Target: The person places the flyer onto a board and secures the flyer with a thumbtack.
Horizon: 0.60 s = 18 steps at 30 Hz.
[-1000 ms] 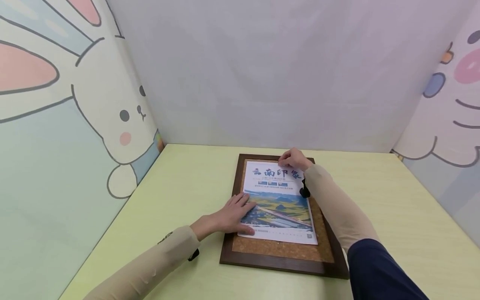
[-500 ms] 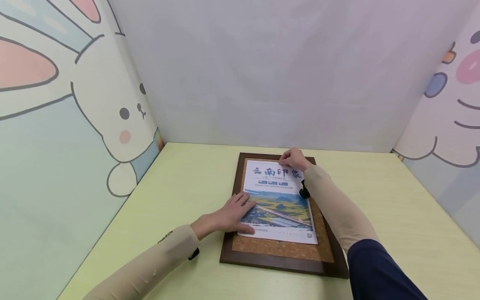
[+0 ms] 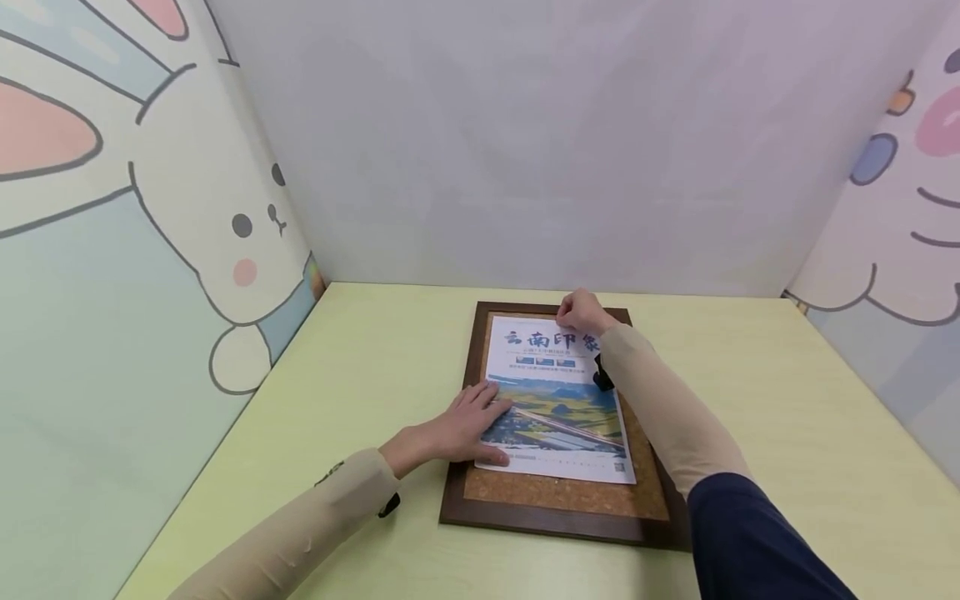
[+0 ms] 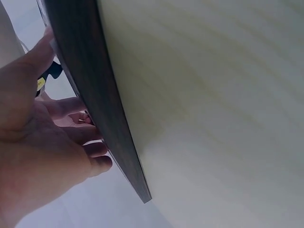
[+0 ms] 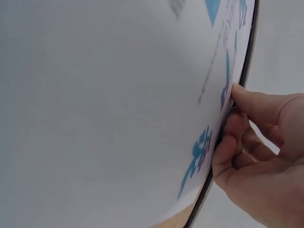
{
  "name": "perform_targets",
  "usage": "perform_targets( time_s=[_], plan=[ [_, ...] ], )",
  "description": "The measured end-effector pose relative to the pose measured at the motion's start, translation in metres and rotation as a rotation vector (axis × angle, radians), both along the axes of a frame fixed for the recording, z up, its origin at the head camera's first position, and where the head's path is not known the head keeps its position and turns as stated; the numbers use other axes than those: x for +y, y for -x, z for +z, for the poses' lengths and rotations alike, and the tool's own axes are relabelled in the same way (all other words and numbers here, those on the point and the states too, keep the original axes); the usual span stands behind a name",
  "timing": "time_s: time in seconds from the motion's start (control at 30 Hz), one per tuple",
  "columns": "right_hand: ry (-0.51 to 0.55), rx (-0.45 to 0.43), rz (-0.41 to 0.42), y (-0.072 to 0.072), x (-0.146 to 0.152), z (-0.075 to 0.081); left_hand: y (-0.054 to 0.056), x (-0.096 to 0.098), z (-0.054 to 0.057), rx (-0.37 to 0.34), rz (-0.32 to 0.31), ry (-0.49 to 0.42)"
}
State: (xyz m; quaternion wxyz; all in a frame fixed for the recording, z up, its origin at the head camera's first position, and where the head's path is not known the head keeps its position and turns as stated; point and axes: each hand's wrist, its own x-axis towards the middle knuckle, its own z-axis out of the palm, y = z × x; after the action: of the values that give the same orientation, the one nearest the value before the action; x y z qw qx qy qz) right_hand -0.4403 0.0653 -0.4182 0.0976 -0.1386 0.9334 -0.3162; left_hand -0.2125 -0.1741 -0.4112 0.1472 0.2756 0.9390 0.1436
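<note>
A printed poster (image 3: 555, 400) with blue lettering and a landscape lies on a brown-framed corkboard (image 3: 570, 493). My left hand (image 3: 467, 425) rests on the poster's left edge with fingers spread and the thumb near its lower corner. Seen from the left wrist, that hand (image 4: 52, 128) reaches over the dark frame edge (image 4: 102, 90). At the top edge, right of centre, the curled fingers of my right hand (image 3: 583, 312) pinch at the poster. In the right wrist view, thumb and fingertips of this hand (image 5: 266, 137) meet the poster edge; anything small between them is hidden.
The board lies on a pale yellow table (image 3: 375, 358). A plain light wall (image 3: 525, 150) stands behind it, and side panels carry cartoon figures, such as a rabbit (image 3: 202, 208) on the left. Both wrists wear small black devices.
The head view has shifted slightly. Both hands keep their places on the poster, and the poster and board show no clear movement.
</note>
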Motion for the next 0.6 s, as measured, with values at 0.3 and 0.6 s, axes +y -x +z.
perform_targets(
  time_s=[0.3,0.6],
  plan=[
    [-0.104,0.252,0.142,-0.021,-0.019,0.01,0.006,-0.002,0.006,-0.027,0.041,0.009],
    [-0.313,0.851,0.226,-0.049,-0.022,0.091,0.045,-0.032,0.056,0.37,0.21,-0.126]
  ],
)
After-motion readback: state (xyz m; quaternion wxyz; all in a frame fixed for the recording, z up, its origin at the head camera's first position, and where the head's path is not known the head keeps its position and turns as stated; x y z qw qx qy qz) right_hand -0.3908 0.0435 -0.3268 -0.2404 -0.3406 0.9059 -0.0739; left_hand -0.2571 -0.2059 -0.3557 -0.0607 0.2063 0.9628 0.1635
